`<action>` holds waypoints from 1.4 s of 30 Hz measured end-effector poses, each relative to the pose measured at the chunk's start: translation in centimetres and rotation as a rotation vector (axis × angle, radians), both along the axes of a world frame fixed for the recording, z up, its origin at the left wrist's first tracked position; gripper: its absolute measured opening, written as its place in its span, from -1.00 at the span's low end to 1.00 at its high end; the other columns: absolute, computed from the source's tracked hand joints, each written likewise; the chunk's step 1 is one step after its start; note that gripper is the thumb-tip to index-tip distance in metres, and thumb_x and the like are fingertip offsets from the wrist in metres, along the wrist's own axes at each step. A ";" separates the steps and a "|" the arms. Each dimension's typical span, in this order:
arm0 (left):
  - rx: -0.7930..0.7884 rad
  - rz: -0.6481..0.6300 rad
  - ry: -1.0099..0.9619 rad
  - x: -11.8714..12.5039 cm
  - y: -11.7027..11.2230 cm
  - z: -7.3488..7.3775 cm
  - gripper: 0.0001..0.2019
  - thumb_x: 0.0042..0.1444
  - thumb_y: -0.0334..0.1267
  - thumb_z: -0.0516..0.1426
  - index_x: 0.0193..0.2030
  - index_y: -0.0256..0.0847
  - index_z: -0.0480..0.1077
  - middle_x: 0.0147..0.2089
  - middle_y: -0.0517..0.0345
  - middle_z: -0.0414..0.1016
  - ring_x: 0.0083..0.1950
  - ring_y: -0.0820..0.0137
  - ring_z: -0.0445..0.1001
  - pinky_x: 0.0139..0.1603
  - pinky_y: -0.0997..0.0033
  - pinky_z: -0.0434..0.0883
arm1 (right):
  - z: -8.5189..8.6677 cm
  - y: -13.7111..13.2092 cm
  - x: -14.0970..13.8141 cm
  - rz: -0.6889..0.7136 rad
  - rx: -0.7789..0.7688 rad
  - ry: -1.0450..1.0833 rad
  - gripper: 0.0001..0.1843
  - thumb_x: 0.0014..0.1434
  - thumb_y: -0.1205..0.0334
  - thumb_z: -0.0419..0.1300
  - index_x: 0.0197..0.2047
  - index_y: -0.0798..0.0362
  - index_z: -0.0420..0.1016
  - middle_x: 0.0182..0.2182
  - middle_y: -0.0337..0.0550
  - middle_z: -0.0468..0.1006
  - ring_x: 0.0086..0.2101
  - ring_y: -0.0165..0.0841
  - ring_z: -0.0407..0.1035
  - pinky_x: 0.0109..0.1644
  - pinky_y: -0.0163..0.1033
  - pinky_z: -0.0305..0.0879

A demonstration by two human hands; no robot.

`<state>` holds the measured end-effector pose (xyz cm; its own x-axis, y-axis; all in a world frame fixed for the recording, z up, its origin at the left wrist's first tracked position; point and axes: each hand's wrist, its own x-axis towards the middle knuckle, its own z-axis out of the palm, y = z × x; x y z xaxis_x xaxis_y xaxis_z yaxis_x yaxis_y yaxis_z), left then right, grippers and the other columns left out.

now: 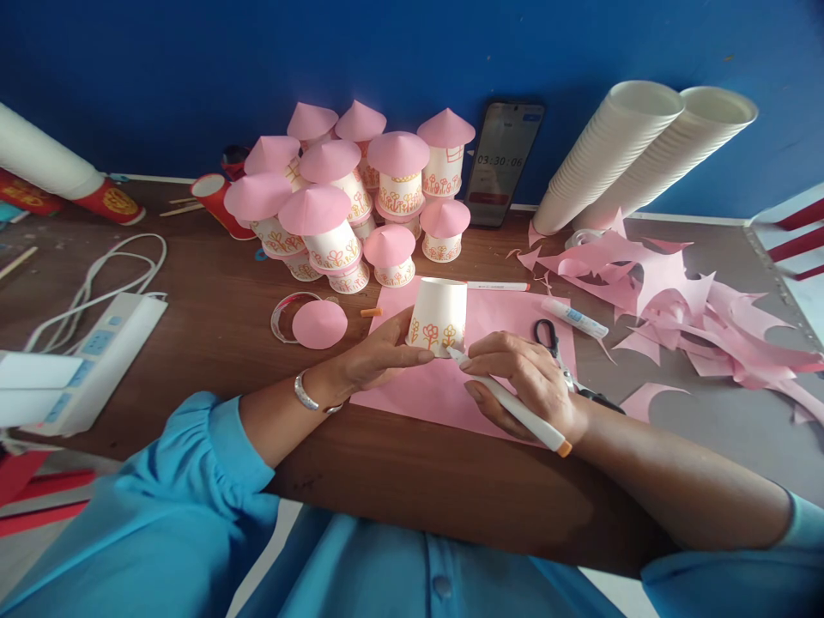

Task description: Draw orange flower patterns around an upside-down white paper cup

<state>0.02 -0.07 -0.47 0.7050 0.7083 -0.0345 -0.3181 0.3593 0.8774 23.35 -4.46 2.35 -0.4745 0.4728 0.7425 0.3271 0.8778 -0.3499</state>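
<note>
An upturned white paper cup (439, 314) with orange flower drawings stands on a pink paper sheet (444, 386). My left hand (379, 354) grips the cup's lower left side. My right hand (524, 382) is closed around a white marker (515, 410) with an orange end, its tip touching the cup's bottom rim. A pink paper disc (319, 324) lies left of the cup, next to a clear tape ring (283, 311).
Several decorated cups with pink cone lids (351, 202) are piled behind. A phone (503, 161) leans on the blue wall. Two long stacks of white cups (637, 150), pink scraps (695, 309), scissors (560, 356), a glue stick (575, 318) lie right. A power strip (96, 356) sits left.
</note>
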 end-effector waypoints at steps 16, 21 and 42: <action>-0.071 0.024 -0.060 0.0 0.1 -0.1 -0.62 0.10 -0.20 0.49 0.06 -0.14 0.65 -0.04 0.03 0.73 0.06 0.21 0.67 0.24 0.11 0.54 | 0.2 0.1 0.2 0.002 0.000 0.004 -0.76 0.39 0.41 0.24 0.09 0.01 0.46 -0.28 -0.14 0.66 -0.27 -0.26 0.64 -0.25 -0.19 0.64; -0.102 0.049 -0.044 -0.3 0.1 -0.4 -0.48 0.08 -0.14 0.49 0.19 -0.10 0.60 0.13 -0.08 0.72 0.20 0.07 0.67 0.30 -0.03 0.56 | -0.4 -0.1 0.6 -0.045 0.008 0.046 -0.74 0.51 0.21 0.21 0.22 -0.05 0.46 -0.22 -0.11 0.61 -0.29 -0.23 0.60 -0.32 -0.15 0.61; 0.021 -0.085 0.055 0.3 0.0 0.1 -0.42 0.04 -0.06 0.55 0.17 -0.14 0.57 0.16 -0.10 0.71 0.22 0.09 0.65 0.18 0.17 0.52 | -1.4 -0.1 0.1 -0.220 0.078 -0.002 -0.48 0.41 0.35 0.37 0.35 -0.18 0.42 -0.14 -0.16 0.57 -0.25 -0.28 0.57 -0.28 -0.21 0.57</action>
